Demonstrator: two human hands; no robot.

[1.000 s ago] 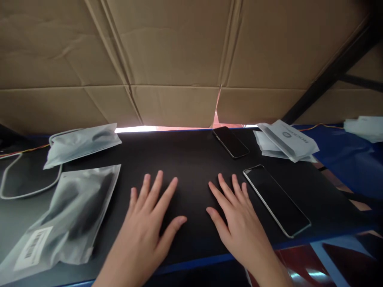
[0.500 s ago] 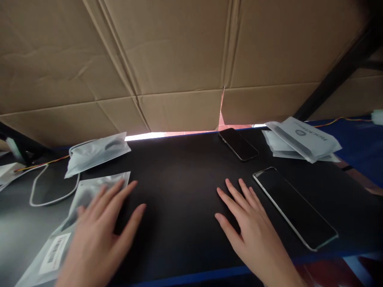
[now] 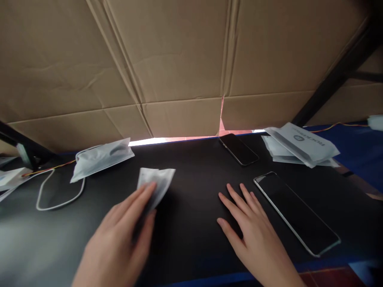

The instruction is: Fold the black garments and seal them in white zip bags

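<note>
Between its thumb and fingers, my left hand (image 3: 119,235) grips a pale plastic pouch (image 3: 158,179). The pouch's far end sticks out beyond the fingertips, and the hand covers the rest. My right hand (image 3: 251,227) lies flat on the black tabletop (image 3: 188,231), fingers spread, with nothing in it. Just right of that hand is a large smartphone (image 3: 296,213), its dark screen up. A smaller dark smartphone (image 3: 239,148) rests farther back, beyond the right fingertips.
At the back left lies another pale pouch (image 3: 101,157), with a white cable (image 3: 60,207) looped beside it. Several printed pouches (image 3: 305,143) are stacked at the back right. A cardboard wall (image 3: 179,59) rises behind the table, with dark metal struts on both sides.
My left hand has closed on the pouch that lay flat under it, lifting it and bringing it to the right. My right hand stays in place; the view has shifted slightly.
</note>
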